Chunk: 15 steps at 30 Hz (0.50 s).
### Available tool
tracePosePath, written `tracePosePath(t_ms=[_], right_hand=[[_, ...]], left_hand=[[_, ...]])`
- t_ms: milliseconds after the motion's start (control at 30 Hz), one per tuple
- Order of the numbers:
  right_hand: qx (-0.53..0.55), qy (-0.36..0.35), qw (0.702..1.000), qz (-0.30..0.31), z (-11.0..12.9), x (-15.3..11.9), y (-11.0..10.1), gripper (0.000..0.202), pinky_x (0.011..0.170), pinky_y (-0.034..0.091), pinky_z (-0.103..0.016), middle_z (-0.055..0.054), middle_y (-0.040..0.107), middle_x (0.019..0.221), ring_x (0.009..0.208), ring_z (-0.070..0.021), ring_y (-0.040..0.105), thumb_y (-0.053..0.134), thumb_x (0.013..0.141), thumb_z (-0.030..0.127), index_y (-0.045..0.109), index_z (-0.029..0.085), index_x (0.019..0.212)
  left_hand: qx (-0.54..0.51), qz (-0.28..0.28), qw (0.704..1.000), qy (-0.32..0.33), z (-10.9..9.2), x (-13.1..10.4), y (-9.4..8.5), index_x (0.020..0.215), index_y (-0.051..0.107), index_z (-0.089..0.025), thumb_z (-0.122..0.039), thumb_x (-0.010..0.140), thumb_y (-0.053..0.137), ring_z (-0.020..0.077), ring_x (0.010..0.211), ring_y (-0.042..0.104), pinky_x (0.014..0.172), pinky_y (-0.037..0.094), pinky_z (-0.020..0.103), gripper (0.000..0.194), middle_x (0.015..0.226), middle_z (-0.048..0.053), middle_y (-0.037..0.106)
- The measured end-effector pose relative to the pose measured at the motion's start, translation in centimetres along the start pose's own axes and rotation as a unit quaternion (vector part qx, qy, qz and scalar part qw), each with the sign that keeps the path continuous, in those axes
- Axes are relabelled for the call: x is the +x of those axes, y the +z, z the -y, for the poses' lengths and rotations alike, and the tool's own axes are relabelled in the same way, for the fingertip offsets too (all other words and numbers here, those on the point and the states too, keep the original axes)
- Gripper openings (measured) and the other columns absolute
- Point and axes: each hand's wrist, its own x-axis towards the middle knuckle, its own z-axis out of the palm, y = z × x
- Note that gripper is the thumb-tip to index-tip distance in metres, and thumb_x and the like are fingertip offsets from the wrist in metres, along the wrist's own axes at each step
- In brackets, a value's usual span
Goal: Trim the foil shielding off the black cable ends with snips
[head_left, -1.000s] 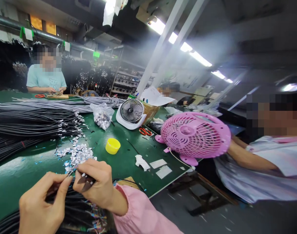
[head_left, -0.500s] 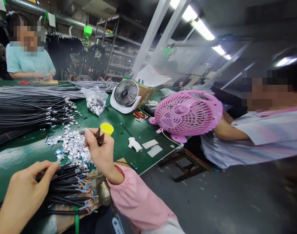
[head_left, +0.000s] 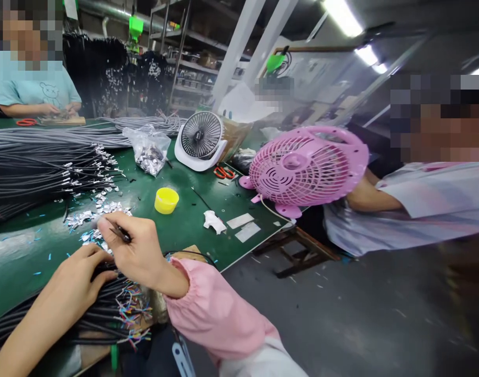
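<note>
My left hand reaches over a bundle of black cables with stripped, coloured wire ends; its thumb and fingers curl together at the cables, and what lies between the tips is too small to make out. Just right of it and slightly higher, my right hand is closed on a small dark tool, its fingertips close to the left fingers. Silvery foil scraps lie on the green table behind both hands. A yellow cup stands beyond my right hand.
A white fan, a pink fan, orange scissors and a plastic bag are on the table. More black cables lie at left. One person sits at far left, another at right behind the pink fan.
My right hand has moved left and down, towards my left hand. My left hand has shifted slightly right over the cables. The camera view has shifted, and the yellow cup is now uncovered.
</note>
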Motion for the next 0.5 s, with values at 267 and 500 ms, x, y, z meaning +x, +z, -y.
tracePosePath(t_ms=[267,500], right_hand=[[0.037,0.068,0.996,-0.046,0.3,0.3,0.0,0.020,0.056,0.045,-0.022,0.000,0.060,0.064,0.058,-0.0118,0.052,0.058,0.087,0.031,0.068,0.017,0.076],[0.080,0.148,0.986,-0.001,0.4,0.0,0.3,0.023,0.047,0.032,-0.021,0.004,0.048,0.055,0.052,-0.0089,0.039,0.065,0.082,0.032,0.063,0.017,0.065]], left_hand=[[-0.013,-0.200,0.979,0.029,-0.4,-1.2,-1.2,0.081,0.068,-0.026,-0.041,0.086,0.052,0.0177,0.062,0.072,0.053,0.053,0.022,0.023,0.075,0.000,0.077],[-0.069,-0.307,0.949,0.029,-0.5,-3.0,-1.5,0.087,0.072,-0.031,-0.037,0.084,0.063,0.0093,0.051,0.068,0.047,0.049,0.012,0.011,0.068,-0.009,0.075]])
